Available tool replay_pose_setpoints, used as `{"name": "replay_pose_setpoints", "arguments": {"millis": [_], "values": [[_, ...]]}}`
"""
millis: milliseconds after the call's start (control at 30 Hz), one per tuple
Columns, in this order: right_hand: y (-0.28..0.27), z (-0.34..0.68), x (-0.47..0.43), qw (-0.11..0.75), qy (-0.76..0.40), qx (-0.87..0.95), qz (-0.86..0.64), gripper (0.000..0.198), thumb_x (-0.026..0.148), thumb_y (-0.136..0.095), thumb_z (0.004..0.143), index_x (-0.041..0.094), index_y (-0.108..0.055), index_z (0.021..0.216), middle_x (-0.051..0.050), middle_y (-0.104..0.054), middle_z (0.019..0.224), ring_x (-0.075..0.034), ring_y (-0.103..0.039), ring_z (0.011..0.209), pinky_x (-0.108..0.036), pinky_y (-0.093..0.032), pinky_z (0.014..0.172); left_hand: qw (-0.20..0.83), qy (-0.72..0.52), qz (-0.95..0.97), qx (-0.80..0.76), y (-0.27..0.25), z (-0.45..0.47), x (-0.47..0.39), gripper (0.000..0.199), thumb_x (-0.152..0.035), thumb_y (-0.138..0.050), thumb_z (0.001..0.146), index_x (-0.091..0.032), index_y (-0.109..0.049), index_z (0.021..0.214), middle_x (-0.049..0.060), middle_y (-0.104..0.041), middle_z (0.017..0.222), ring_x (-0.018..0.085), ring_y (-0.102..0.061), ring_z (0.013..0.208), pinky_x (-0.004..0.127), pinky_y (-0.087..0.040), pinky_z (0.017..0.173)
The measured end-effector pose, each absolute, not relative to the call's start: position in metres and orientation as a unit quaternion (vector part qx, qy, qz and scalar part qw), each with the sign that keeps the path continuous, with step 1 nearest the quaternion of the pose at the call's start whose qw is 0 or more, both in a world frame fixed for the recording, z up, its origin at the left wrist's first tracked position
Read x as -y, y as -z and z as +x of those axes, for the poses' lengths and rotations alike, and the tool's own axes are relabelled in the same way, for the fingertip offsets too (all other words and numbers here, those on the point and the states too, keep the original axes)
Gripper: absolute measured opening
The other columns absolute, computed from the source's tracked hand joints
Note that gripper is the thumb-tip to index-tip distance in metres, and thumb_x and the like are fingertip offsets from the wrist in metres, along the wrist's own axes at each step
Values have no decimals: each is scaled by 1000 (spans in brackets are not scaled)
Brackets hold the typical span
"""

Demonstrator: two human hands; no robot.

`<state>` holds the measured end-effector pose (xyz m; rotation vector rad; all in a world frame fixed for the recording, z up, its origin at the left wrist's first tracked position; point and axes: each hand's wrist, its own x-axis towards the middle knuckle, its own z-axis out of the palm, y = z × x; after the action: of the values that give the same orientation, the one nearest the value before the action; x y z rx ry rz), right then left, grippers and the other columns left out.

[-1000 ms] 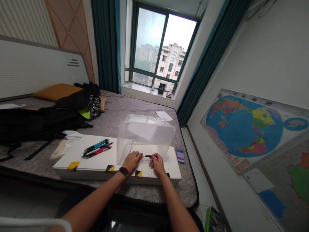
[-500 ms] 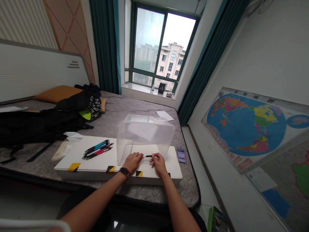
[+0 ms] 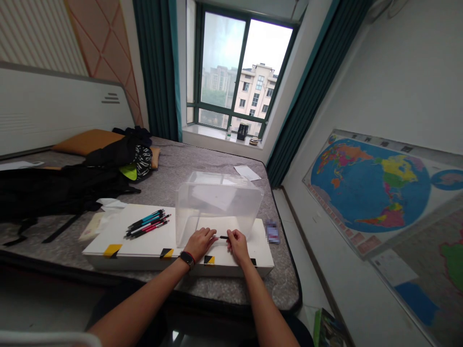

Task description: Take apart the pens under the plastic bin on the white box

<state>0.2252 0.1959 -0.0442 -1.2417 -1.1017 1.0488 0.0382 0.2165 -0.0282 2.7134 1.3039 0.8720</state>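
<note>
At the grip of the right hand (image 3: pixel 238 247), the slim black piece (image 3: pixel 224 237) now juts out lower, nearer the person, than a second ago. Just left of that grip, the left hand (image 3: pixel 198 244) has opened: its fingertips, bunched together before, now stand apart, and a thumb-like tip shows beneath them, close to the piece's left end.

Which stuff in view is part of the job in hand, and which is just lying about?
Likely part of the job:
- slim black pen, in the right hand; left hand by its end
- pile of pens
- white box beneath
- clear plastic bin

Likely just lying about:
- black backpack
- orange pillow
- white sheet
</note>
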Motion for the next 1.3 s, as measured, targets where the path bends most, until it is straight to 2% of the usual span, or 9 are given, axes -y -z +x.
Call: {"name": "replay_pose_setpoints", "arguments": {"millis": [433, 700, 833, 1000, 1167, 1300], "values": [[42, 224, -194, 542, -426, 499, -525, 40, 52, -52, 83, 18, -51, 62, 4, -50, 42, -8, -42, 34, -19, -34, 37, -13, -254, 865, -432, 26, 39, -216, 29, -37, -33, 96, -22, -57, 97, 6, -57, 86, 20, -48, 84, 32, -37, 74], [45, 224, -195, 555, -438, 493, -507, 28, 46, -59, 78, 18, -54, 79, 0, -63, 64, -8, -49, 40, -17, -35, 35, -13, -241, 862, -445, 23, 38, -216, 33, -33, -29, 96, -20, -58, 87, 6, -57, 85, 19, -51, 81, 32, -37, 72], [46, 225, -196, 565, -446, 485, -497, 30, 46, -61, 76, 18, -54, 78, -3, -65, 71, -9, -53, 45, -17, -36, 35, 13, -260, 861, -438, 24, 38, -215, 29, -40, -34, 95, -20, -56, 98, 5, -58, 88, 18, -53, 80, 31, -38, 73], [43, 227, -196, 574, -448, 469, -499, 31, 47, -62, 76, 17, -54, 75, -3, -65, 69, -8, -51, 42, -18, -36, 35, 14, -258, 866, -428, 27, 38, -216, 27, -39, -36, 94, -22, -56, 98, 4, -56, 88, 16, -52, 74, 28, -38, 69], [42, 227, -195, 565, -454, 467, -507, 33, 48, -60, 77, 16, -54, 73, -1, -63, 60, -6, -46, 37, -17, -33, 34, -12, -255, 870, -423, 25, 39, -217, 28, -36, -35, 95, -22, -59, 96, 5, -56, 86, 18, -50, 80, 30, -37, 72], [47, 228, -198, 592, -463, 446, -486, 32, 46, -64, 73, 17, -55, 82, -3, -66, 74, -8, -52, 43, -16, -36, 33, -27, -245, 865, -436, 24, 39, -217, 31, -35, -33, 96, -21, -61, 93, 6, -56, 85, 19, -50, 81, 31, -36, 73]]}}
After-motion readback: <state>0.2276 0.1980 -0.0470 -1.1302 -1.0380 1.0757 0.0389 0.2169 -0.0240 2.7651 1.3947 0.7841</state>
